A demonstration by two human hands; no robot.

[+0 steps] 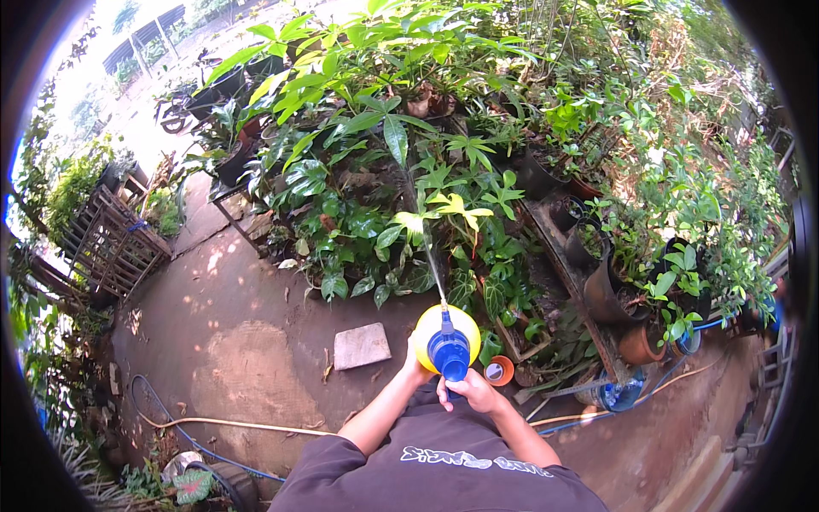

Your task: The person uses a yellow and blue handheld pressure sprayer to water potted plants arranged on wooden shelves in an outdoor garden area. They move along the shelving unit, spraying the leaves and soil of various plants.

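A yellow pump sprayer (471, 333) with a blue head and a brass nozzle is upright before my chest. My left hand (416, 361) holds its yellow bottle from the left, with the fingers mostly hidden behind it. My right hand (470, 392) is closed around the blue handle, below the round pump knob. A thin jet of water (432, 259) leaves the nozzle towards the leafy potted plants (358, 221) in front of me. Pale yellow-green leaves (457, 210) stand near the jet.
A square stone slab (362, 346) lies on the ground. An orange pot (501, 371) stands right of the sprayer. A metal-edged bench (569, 281) carries several pots. Yellow and blue hoses (256, 424) cross the ground. A wooden slatted crate (118, 246) stands at the left.
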